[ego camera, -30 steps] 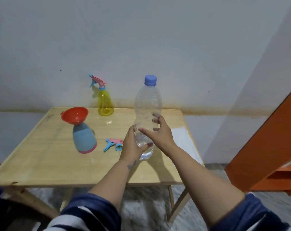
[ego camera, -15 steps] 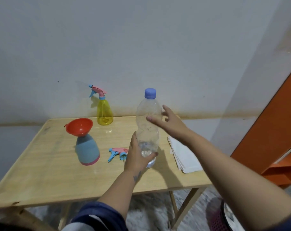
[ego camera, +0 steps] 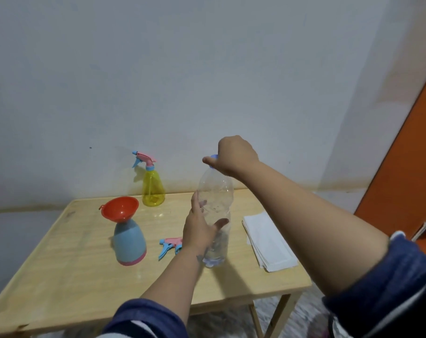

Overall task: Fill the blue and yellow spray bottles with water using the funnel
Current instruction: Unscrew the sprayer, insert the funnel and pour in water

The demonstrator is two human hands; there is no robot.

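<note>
A clear plastic water bottle (ego camera: 216, 191) stands upright on the wooden table (ego camera: 85, 276), with a little water at its bottom. My left hand (ego camera: 199, 228) grips its lower body. My right hand (ego camera: 234, 153) is curled over its blue cap (ego camera: 214, 156). The blue spray bottle (ego camera: 129, 242) stands at the left with an orange-red funnel (ego camera: 120, 208) seated in its neck. Its detached pink and blue spray head (ego camera: 170, 245) lies on the table beside my left hand. The yellow spray bottle (ego camera: 153, 189), with its spray head on, stands at the table's back edge.
A stack of folded white paper towels (ego camera: 268, 240) lies on the table's right side. An orange panel (ego camera: 407, 167) stands at the right, beyond the table. A white wall runs behind the table.
My right hand left the bottle's body, rose, and closed over the blue cap. My left hand kept its hold on the bottle. The camera tilted, shifting the table lower in view.
</note>
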